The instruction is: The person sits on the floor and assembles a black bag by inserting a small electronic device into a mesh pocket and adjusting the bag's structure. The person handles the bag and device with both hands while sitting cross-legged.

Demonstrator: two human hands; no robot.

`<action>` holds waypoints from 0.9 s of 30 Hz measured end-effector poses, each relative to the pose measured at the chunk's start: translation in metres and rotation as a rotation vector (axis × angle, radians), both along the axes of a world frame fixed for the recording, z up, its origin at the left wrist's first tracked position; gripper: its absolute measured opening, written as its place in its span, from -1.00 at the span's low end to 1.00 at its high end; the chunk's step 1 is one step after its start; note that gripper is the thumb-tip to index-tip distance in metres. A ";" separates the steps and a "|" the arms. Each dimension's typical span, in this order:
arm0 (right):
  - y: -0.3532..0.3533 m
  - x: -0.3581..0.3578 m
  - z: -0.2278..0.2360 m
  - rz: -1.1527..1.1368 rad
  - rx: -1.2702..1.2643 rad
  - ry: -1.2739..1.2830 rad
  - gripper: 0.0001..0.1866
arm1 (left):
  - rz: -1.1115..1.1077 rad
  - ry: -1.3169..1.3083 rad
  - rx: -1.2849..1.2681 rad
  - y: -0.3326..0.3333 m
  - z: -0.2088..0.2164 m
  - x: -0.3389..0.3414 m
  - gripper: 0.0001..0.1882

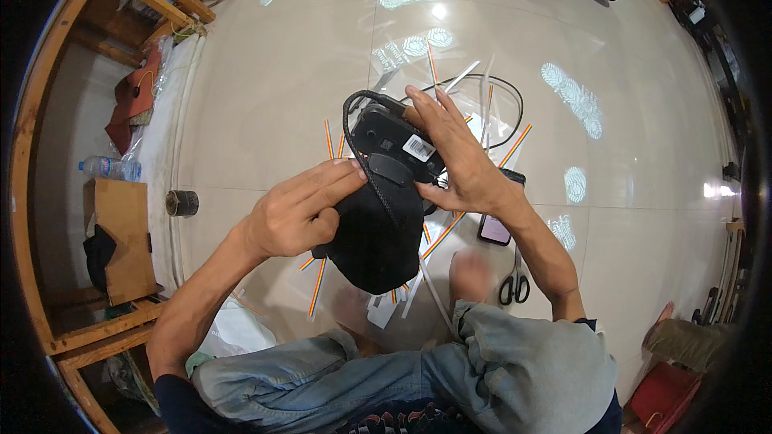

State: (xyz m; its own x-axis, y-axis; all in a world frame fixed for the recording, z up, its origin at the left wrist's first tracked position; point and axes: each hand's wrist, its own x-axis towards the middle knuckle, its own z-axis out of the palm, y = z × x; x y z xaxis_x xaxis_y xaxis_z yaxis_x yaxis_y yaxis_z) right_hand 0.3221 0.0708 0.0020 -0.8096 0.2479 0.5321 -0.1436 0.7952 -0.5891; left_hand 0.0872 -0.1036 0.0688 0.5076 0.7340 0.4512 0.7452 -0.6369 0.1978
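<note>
My left hand (299, 210) grips a black fabric pouch (378, 237) by its left edge, fingers stretched across its top. My right hand (454, 157) holds a black device (384, 135) with a white barcode sticker (418, 147) at the pouch's upper end. A black braided cord (354, 133) loops from the device down over the pouch. Both hands are raised above the floor, over my knees.
Striped rainbow-coloured strips (515, 145) and white strips lie on the glossy tiled floor (265, 104). A phone (498, 225) and scissors (515, 285) lie at right. A black tape roll (182, 203), a water bottle (108, 167) and wooden furniture (121, 233) are at left. Another person sits far back.
</note>
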 end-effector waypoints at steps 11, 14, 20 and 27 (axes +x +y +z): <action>-0.011 0.002 -0.008 0.035 -0.074 0.037 0.29 | -0.011 -0.021 -0.005 -0.001 -0.003 0.002 -0.84; -0.011 0.003 -0.012 0.078 -0.091 0.063 0.30 | -0.016 0.008 0.005 -0.004 -0.009 0.001 -0.89; -0.010 0.004 -0.011 0.096 -0.079 0.051 0.29 | -0.003 -0.009 -0.017 -0.004 -0.008 0.004 -0.89; -0.007 0.002 -0.010 0.129 -0.110 0.030 0.26 | -0.040 0.021 0.004 -0.004 -0.005 0.001 -0.88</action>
